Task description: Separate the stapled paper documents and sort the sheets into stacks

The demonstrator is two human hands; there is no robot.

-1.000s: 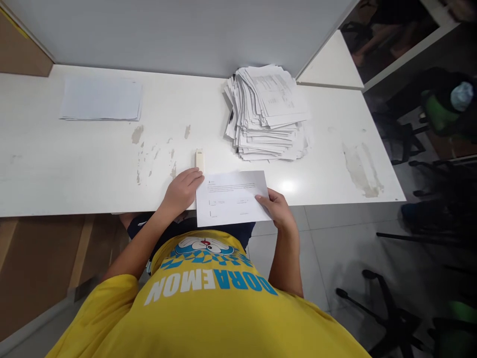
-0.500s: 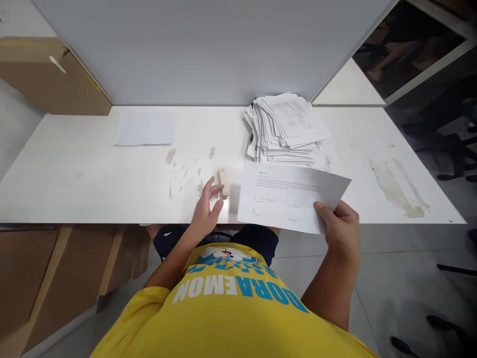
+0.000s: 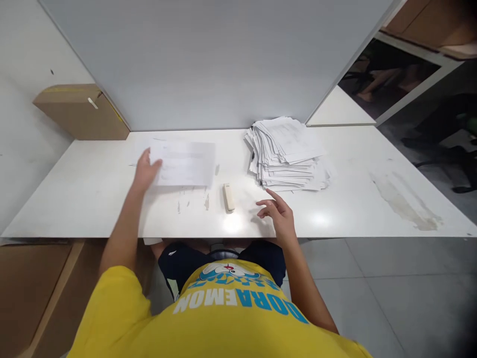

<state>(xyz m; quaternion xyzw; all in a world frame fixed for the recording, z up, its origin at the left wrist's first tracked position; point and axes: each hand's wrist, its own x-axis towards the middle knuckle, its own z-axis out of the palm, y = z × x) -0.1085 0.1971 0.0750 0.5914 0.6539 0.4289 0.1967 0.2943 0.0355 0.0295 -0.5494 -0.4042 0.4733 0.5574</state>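
Note:
My left hand (image 3: 146, 171) grips a printed sheet of paper (image 3: 186, 164) by its left edge, thumb on top. The sheet is a little blurred and partly covers a flat pile of paper (image 3: 136, 149) at the left back of the desk. Above the desk near its front edge, my right hand (image 3: 278, 214) holds nothing, its fingers apart and loosely curved. Between the two hands a cream stapler (image 3: 228, 197) lies on the desk, touched by neither. Beyond my right hand rises a tall, uneven stack of printed papers (image 3: 286, 154).
A grey partition (image 3: 219, 64) stands along the back of the white desk (image 3: 346, 199). A cardboard box (image 3: 85, 112) sits at the back left corner. Stains mark the desk top at the right. Another person's leg (image 3: 376, 84) shows beyond the partition at the right.
The printed sheet has passed from my right hand to my left and moved left over the flat pile. My left hand has left the stapler. My right hand has come inward, let go.

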